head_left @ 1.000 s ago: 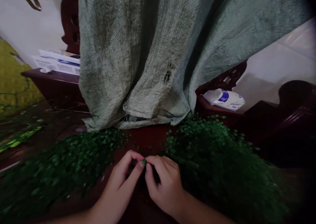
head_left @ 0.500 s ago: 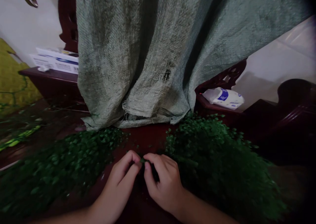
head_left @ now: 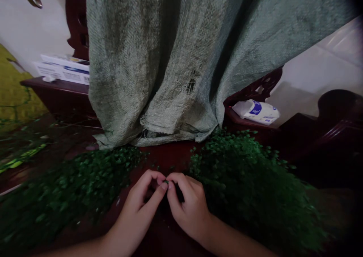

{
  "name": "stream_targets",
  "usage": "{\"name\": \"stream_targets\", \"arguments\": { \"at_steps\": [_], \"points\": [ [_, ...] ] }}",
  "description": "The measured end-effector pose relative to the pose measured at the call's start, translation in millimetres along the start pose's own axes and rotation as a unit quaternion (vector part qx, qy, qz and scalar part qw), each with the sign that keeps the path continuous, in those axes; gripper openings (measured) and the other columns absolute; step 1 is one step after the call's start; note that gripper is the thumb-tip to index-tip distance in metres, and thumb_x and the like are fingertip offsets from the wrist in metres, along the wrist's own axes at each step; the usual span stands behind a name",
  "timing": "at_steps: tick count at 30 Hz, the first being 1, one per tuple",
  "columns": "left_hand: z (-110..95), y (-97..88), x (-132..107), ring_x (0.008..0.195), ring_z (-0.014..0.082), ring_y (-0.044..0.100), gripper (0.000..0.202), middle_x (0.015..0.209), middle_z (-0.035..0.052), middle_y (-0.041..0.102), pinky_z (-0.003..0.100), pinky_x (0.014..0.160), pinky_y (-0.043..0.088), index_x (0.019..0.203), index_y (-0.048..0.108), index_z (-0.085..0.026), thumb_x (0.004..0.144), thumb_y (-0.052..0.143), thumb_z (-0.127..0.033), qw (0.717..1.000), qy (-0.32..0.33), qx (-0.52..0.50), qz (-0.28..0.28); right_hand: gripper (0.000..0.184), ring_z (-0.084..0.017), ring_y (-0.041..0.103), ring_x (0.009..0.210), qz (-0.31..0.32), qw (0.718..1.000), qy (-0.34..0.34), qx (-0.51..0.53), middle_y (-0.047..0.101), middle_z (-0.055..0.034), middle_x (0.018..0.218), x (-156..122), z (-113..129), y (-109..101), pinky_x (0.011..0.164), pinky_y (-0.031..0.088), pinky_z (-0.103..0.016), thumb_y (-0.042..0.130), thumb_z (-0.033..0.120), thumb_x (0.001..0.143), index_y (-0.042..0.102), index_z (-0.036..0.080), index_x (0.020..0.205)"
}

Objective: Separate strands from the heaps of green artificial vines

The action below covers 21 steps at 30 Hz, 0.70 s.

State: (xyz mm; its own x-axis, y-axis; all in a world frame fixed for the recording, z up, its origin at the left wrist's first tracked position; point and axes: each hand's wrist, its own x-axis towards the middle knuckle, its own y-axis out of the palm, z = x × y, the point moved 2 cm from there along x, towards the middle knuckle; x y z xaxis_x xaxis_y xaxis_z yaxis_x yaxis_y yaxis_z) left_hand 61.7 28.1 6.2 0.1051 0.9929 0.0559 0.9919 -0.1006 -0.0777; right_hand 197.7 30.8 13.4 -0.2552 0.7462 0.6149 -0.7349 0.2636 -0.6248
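My left hand [head_left: 143,200] and my right hand [head_left: 189,202] meet at the fingertips, low in the middle of the head view. Thumb and forefinger of each are pinched around a small green piece [head_left: 166,181], mostly hidden by the fingers. It resembles the leafy green sprigs heaped on both sides. One low heap of green sprigs [head_left: 76,183] spreads to the left of my hands. A taller, bushier heap of sprigs [head_left: 249,181] lies beside my right hand. Under my hands is a dark red surface [head_left: 167,155].
A grey-green woven sack [head_left: 159,60] drapes down behind the heaps. A white box [head_left: 64,71] rests on a dark wooden ledge at left. A tissue pack [head_left: 261,111] lies on dark carved furniture at right. Something yellow [head_left: 17,87] stands at the far left.
My left fingertips have shifted slightly right and closer to my right fingertips. The green piece now shows less between them. The heaps and sack look the same.
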Motion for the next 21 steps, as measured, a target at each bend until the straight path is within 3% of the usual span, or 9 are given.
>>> {"name": "stream_targets", "arguments": {
  "at_steps": [4, 8, 13, 21],
  "points": [
    [1.5, 0.9, 1.2, 0.086, 0.0179, 0.059, 0.013, 0.090, 0.0003, 0.065, 0.025, 0.077, 0.046, 0.093, 0.061, -0.023, 0.090, 0.054, -0.034, 0.999, 0.026, 0.020, 0.001, 0.014, -0.014, 0.063, 0.065, 0.001, 1.000, 0.008, -0.002, 0.067, -0.0017, 0.076, -0.9, -2.3, 0.1, 0.063, 0.048, -0.025, 0.046, 0.013, 0.089, 0.059, 0.019, 0.093],
    [2.3, 1.2, 2.9, 0.080, 0.0166, 0.059, 0.014, 0.084, -0.0010, 0.064, 0.024, 0.074, 0.046, 0.089, 0.061, -0.023, 0.091, 0.052, -0.033, 0.999, 0.038, 0.026, -0.008, 0.014, -0.014, 0.061, 0.064, 0.000, 1.000, -0.004, -0.011, 0.066, -0.0015, 0.074, -2.1, -1.6, -0.4, 0.062, 0.047, -0.025, 0.047, 0.013, 0.087, 0.059, 0.018, 0.092],
    [3.5, 1.7, 3.9, 0.070, 0.0150, 0.055, 0.022, 0.073, -0.0027, 0.058, 0.022, 0.064, 0.044, 0.079, 0.057, -0.022, 0.093, 0.048, -0.036, 0.999, 0.026, 0.018, -0.005, 0.014, -0.014, 0.059, 0.059, -0.001, 0.999, -0.039, -0.027, 0.064, -0.0008, 0.070, -1.2, 2.5, -0.4, 0.060, 0.045, -0.026, 0.048, 0.011, 0.083, 0.058, 0.018, 0.090],
    [9.6, 0.9, 3.7, 0.069, 0.0143, 0.050, 0.026, 0.071, -0.0037, 0.052, 0.022, 0.064, 0.042, 0.074, 0.053, -0.022, 0.093, 0.047, -0.040, 1.000, 0.016, 0.011, -0.008, 0.010, -0.015, 0.063, 0.062, -0.001, 0.996, -0.068, -0.050, 0.068, -0.0010, 0.074, -1.7, 3.6, 1.8, 0.064, 0.046, -0.028, 0.054, 0.012, 0.082, 0.057, 0.019, 0.088]
  ]
}}
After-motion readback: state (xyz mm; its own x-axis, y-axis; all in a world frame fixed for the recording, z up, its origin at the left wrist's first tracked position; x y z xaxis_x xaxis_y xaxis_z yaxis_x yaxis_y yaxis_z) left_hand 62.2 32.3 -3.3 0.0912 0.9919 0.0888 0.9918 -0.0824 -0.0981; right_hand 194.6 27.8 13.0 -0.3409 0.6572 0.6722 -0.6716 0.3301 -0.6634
